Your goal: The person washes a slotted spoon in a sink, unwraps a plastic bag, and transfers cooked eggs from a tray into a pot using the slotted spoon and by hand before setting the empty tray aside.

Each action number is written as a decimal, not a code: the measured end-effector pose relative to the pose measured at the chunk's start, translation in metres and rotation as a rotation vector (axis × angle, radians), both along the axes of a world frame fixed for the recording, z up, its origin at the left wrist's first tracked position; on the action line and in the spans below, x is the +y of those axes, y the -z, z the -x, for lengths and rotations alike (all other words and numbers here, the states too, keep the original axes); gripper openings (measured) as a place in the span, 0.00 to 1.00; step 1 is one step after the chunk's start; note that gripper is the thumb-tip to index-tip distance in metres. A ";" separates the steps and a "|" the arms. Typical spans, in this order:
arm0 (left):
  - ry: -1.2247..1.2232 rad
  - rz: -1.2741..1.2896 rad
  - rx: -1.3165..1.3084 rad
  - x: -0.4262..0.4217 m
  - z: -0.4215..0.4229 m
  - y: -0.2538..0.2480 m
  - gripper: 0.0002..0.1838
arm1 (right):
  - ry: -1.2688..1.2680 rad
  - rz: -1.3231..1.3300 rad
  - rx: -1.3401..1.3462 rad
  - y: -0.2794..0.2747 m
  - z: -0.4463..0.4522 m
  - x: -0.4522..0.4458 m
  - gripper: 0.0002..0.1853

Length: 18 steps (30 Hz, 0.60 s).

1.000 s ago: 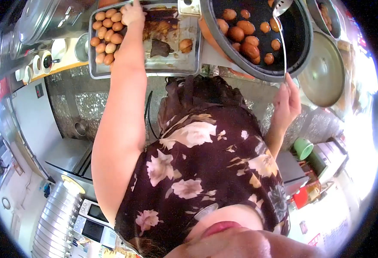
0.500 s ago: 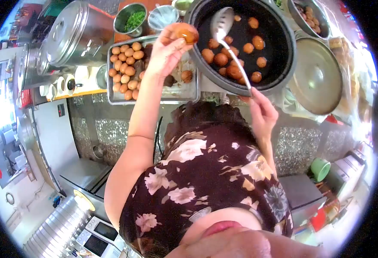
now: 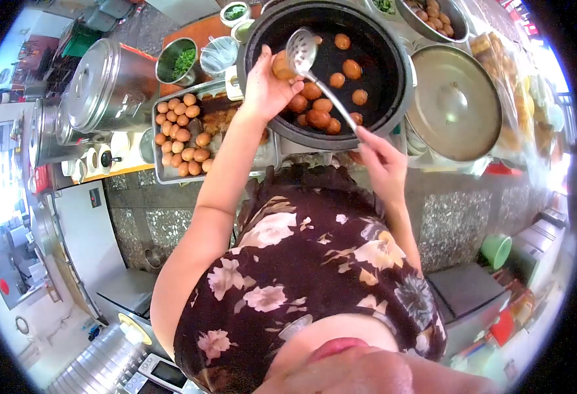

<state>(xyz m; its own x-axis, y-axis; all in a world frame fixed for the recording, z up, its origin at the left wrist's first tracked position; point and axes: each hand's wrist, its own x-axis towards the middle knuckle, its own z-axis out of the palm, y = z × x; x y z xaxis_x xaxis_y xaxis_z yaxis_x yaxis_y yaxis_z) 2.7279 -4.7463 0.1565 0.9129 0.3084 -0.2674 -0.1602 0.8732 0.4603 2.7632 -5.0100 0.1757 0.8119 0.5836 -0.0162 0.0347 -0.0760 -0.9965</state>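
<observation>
My left hand [image 3: 265,88] is over the left rim of a large dark pot [image 3: 262,36], its fingers curled round a brown egg [image 3: 280,67]. Right beside that egg is the perforated bowl of a metal slotted spoon [image 3: 301,50]; whether they touch I cannot tell. My right hand [image 3: 382,161], at the pot's near rim, is closed on the end of the spoon's handle. Several brown eggs [image 3: 319,118] lie in dark liquid in the pot. Left of it, a metal tray [image 3: 272,154] carries a heap of paler brown eggs [image 3: 180,134].
A large round lid [image 3: 456,102] lies to the right of the pot. Behind it stands a metal bowl of eggs [image 3: 426,29]. A pot of chopped greens [image 3: 178,62] and tall lidded steel pots [image 3: 98,85] stand on the left. Bagged food [image 3: 499,72] is at far right.
My left hand has carried the egg from beside the pot's rim to next to the spoon's bowl. The spoon remains in my right hand. The whole view has shifted somewhat.
</observation>
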 end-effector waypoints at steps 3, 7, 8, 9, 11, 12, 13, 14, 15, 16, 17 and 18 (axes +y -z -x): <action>-0.013 0.079 0.073 -0.006 -0.011 -0.003 0.19 | 0.064 -0.050 0.022 0.002 0.000 -0.004 0.16; 0.105 0.285 0.072 -0.012 -0.022 0.000 0.21 | 0.073 -0.046 -0.069 0.010 0.000 -0.007 0.16; 0.102 0.252 0.094 -0.012 -0.026 0.003 0.22 | 0.008 0.021 -0.158 0.011 0.000 -0.005 0.16; 0.174 0.317 0.078 -0.011 -0.028 0.006 0.22 | 0.068 0.009 -0.231 0.012 0.002 -0.007 0.16; 0.268 0.352 0.050 -0.009 -0.030 0.015 0.21 | 0.091 0.031 -0.403 0.020 0.004 -0.014 0.16; 0.297 0.327 0.074 -0.009 -0.031 0.014 0.21 | 0.125 0.052 -0.567 0.023 0.005 -0.016 0.16; 0.233 0.196 0.225 -0.013 -0.034 0.006 0.21 | 0.042 0.185 -0.624 0.020 0.005 -0.015 0.15; 0.165 0.067 0.379 -0.017 -0.035 0.000 0.22 | 0.018 0.183 -0.619 0.021 0.006 -0.015 0.15; 0.221 -0.169 0.368 -0.007 -0.037 0.017 0.25 | 0.076 0.157 -0.631 0.023 0.006 -0.015 0.15; 0.036 -0.865 0.623 -0.018 -0.035 0.014 0.28 | 0.123 0.123 -0.641 0.025 0.004 -0.013 0.14; 0.211 -1.212 0.581 -0.009 -0.035 0.022 0.32 | 0.163 0.102 -0.645 0.028 0.000 -0.015 0.15; 0.401 -1.551 0.724 -0.010 -0.031 0.013 0.32 | 0.237 0.061 -0.621 0.021 0.000 -0.013 0.16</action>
<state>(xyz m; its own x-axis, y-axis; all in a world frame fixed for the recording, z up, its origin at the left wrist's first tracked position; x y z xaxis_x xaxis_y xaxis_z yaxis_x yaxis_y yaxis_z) 2.7588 -4.7562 0.1432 0.8308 0.4547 -0.3210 0.5300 -0.4705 0.7055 2.7627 -5.0231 0.1545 0.7873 0.4007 0.4686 0.5763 -0.2078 -0.7904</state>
